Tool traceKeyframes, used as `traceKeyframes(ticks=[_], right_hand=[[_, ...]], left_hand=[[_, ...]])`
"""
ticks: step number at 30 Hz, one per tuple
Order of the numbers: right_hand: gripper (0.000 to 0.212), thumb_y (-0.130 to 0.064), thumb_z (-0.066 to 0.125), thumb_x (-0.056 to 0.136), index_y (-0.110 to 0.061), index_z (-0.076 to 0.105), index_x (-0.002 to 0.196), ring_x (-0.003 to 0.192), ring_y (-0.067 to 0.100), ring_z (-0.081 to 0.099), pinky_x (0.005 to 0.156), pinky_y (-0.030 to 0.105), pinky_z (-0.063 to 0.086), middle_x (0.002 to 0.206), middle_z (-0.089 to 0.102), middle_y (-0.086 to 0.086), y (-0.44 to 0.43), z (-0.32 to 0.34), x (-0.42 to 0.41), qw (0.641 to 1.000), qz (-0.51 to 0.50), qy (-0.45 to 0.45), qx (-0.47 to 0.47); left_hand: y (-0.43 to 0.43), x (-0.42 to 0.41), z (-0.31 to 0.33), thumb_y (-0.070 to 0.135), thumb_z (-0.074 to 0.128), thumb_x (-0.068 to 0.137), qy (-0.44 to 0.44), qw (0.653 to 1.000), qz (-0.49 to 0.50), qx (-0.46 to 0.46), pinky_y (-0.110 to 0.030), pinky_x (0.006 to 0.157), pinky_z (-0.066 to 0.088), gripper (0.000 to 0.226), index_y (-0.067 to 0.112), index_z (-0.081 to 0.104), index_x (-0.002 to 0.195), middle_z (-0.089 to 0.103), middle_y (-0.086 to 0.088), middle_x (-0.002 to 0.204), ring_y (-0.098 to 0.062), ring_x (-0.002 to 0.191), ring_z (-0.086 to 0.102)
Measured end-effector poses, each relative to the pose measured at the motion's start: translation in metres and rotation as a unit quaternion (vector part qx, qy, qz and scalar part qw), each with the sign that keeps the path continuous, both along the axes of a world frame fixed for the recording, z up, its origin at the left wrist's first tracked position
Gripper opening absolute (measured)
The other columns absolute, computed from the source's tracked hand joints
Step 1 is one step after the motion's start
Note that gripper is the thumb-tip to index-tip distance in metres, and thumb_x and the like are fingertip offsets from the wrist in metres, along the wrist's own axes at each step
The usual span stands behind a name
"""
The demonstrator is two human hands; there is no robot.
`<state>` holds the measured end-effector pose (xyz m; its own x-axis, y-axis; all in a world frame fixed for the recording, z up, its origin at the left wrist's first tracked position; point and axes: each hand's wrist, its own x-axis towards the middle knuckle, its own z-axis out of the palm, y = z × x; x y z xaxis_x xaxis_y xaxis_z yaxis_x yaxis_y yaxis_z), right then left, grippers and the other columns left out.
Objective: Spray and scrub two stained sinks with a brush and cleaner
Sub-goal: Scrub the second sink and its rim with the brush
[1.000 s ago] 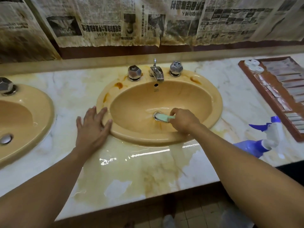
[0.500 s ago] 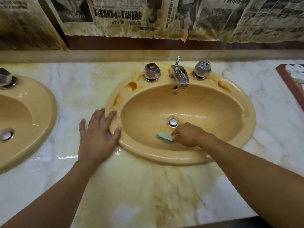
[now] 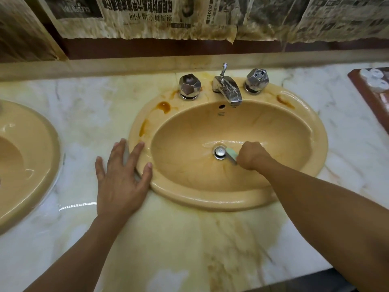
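Note:
A tan oval sink (image 3: 299, 114) sits in the marble counter, with brown stains (image 3: 164, 106) on its rear left rim and another at the rear right. Inside the bowl, my right hand (image 3: 251, 155) is closed around a pale green brush (image 3: 230, 155), whose head rests just right of the chrome drain (image 3: 219, 152). My left hand (image 3: 121, 182) lies flat, fingers spread, on the counter with fingertips on the sink's left rim. A second tan sink (image 3: 31, 165) shows partly at the left edge. The spray bottle is out of view.
A chrome faucet (image 3: 228, 89) and two faceted knobs (image 3: 189, 86) stand at the sink's back. A stained marble counter (image 3: 189, 239) runs to the front edge. A brown tray (image 3: 370, 89) holding white items sits at the far right. Old newspapers (image 3: 168, 17) hang on the wall.
My right hand has carried the brush from the bowl's front, left of the drain, to just right of the drain. The view has shifted closer. My left hand stays on the rim.

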<state>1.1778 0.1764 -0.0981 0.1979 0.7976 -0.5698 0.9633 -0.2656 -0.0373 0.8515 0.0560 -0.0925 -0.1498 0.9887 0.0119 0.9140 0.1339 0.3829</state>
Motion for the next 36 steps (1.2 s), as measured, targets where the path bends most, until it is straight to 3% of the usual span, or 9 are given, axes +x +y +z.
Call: traceKeyframes(ticks=[4,10,14,17,22,25,29,33,36], right_hand=[[0.025,-0.024,0.056,0.096,-0.007,0.059,0.114,0.090,0.032,0.055,0.073,0.035,0.045,0.118,0.055,0.016,0.009,-0.010,-0.014,0.999,0.007,0.009,0.045],[0.016,-0.017,0.057,0.091,-0.007,0.051,0.081,0.057,0.026,0.056,0.047,0.028,0.045,0.085,0.054,0.012,0.015,0.007,0.009,0.997,0.032,-0.007,-0.074],[0.018,-0.025,0.056,0.094,-0.008,0.056,0.098,0.090,0.032,0.060,0.073,0.035,0.050,0.108,0.056,0.014,0.014,0.000,0.000,0.998,0.058,-0.033,-0.001],[0.026,-0.021,0.052,0.096,-0.008,0.061,0.117,0.099,0.033,0.058,0.078,0.035,0.045,0.118,0.057,0.015,0.010,-0.010,-0.005,0.995,0.070,-0.045,0.047],[0.021,-0.031,0.063,0.093,-0.016,0.065,0.108,0.075,0.022,0.055,0.061,0.029,0.046,0.114,0.059,0.010,0.024,0.005,0.013,0.985,0.151,-0.050,-0.070],[0.024,-0.031,0.059,0.094,-0.015,0.061,0.112,0.085,0.025,0.054,0.075,0.034,0.052,0.109,0.054,0.006,0.024,0.007,0.011,0.979,0.185,-0.080,-0.042],[0.022,-0.025,0.054,0.095,-0.012,0.062,0.111,0.090,0.027,0.051,0.076,0.034,0.046,0.108,0.052,0.008,0.008,-0.004,0.010,0.985,0.160,-0.066,-0.018],[0.018,-0.030,0.063,0.092,-0.013,0.069,0.099,0.066,0.021,0.054,0.050,0.026,0.043,0.093,0.061,0.006,0.009,0.013,0.028,0.977,0.169,-0.045,-0.124],[0.024,-0.037,0.064,0.089,-0.016,0.067,0.100,0.083,0.026,0.065,0.069,0.031,0.056,0.109,0.067,0.008,0.014,0.025,0.043,0.975,0.178,-0.097,-0.092]], left_hand=[[-0.001,0.001,0.002,0.056,0.023,0.105,-0.031,0.999,0.039,0.012,-0.058,0.125,-0.005,0.056,0.040,0.029,0.158,0.012,-0.002,0.171,-0.015,0.158,0.004],[0.002,0.001,-0.003,0.053,0.015,0.105,-0.005,0.997,0.073,-0.010,-0.064,0.122,-0.005,0.061,0.032,0.018,0.162,0.017,0.000,0.171,-0.016,0.159,0.004],[0.008,-0.009,0.001,0.057,0.024,0.102,0.049,0.996,0.074,0.002,-0.063,0.115,0.019,0.062,0.030,0.038,0.156,0.041,-0.002,0.159,-0.023,0.149,0.032],[0.016,-0.026,0.005,0.060,0.030,0.101,0.103,0.994,0.034,0.019,-0.055,0.100,0.032,0.059,0.030,0.051,0.147,0.055,-0.004,0.143,-0.029,0.129,0.048],[0.017,-0.035,0.003,0.059,0.026,0.103,0.079,0.997,0.018,0.015,-0.063,0.115,0.020,0.058,0.034,0.046,0.151,0.044,-0.004,0.149,-0.028,0.141,0.034],[0.019,-0.036,0.004,0.064,0.018,0.102,0.043,0.999,0.014,-0.018,-0.067,0.120,-0.002,0.061,0.040,0.032,0.158,0.025,-0.002,0.165,-0.017,0.156,0.011],[0.021,-0.037,0.001,0.066,0.013,0.102,0.037,0.999,0.007,-0.037,-0.066,0.119,-0.010,0.065,0.042,0.019,0.162,0.011,0.004,0.171,-0.007,0.158,-0.004],[0.022,-0.038,-0.001,0.067,0.010,0.101,0.050,0.997,0.007,-0.052,-0.066,0.119,-0.011,0.067,0.042,0.014,0.163,0.008,0.006,0.172,-0.006,0.157,-0.007],[0.021,-0.039,-0.001,0.067,0.008,0.101,0.057,0.997,0.003,-0.057,-0.067,0.118,-0.009,0.067,0.042,0.014,0.163,0.008,0.005,0.172,-0.007,0.157,-0.006]])
